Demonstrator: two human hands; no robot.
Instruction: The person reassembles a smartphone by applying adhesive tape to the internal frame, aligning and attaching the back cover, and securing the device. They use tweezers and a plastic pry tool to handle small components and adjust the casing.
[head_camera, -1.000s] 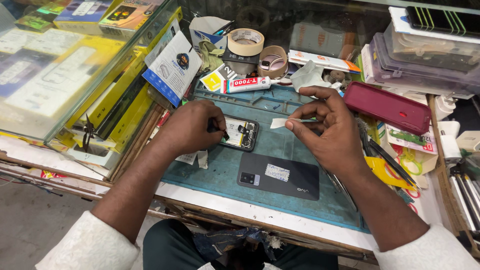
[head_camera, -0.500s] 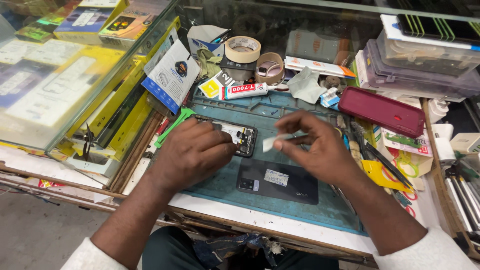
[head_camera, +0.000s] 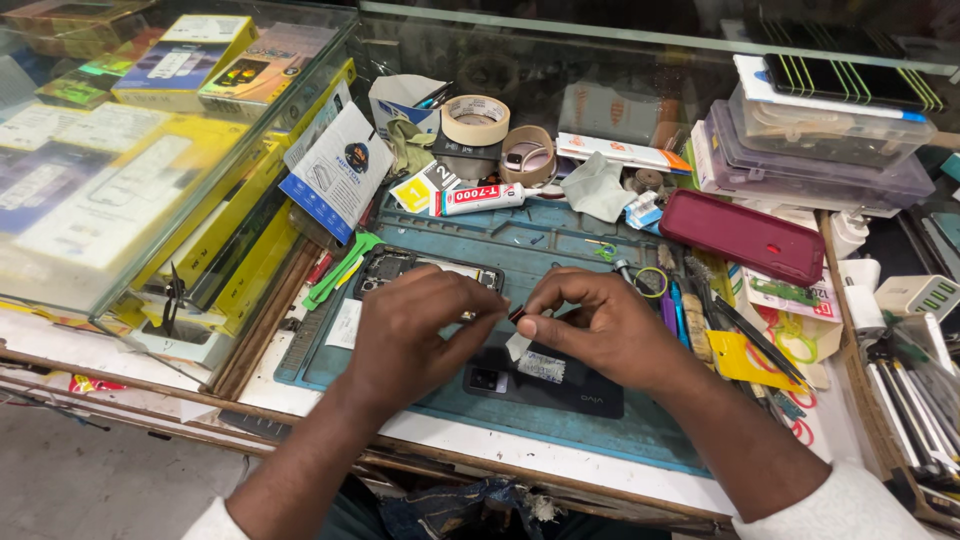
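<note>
Centrally, white strip (head_camera: 517, 346) between hands

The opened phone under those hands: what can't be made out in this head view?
- Opened phone: its lower part is covered by the left hand.
- White strip in the right hand: too small to identify, partly covered by fingers.
- Black back cover: upper edge hidden under both hands.
- Tools at right: overlapping, too tangled to name.

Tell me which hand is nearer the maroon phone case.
Right. The right hand lies just left of and below the maroon phone case; the left hand sits farther left, over the opened phone.
</note>
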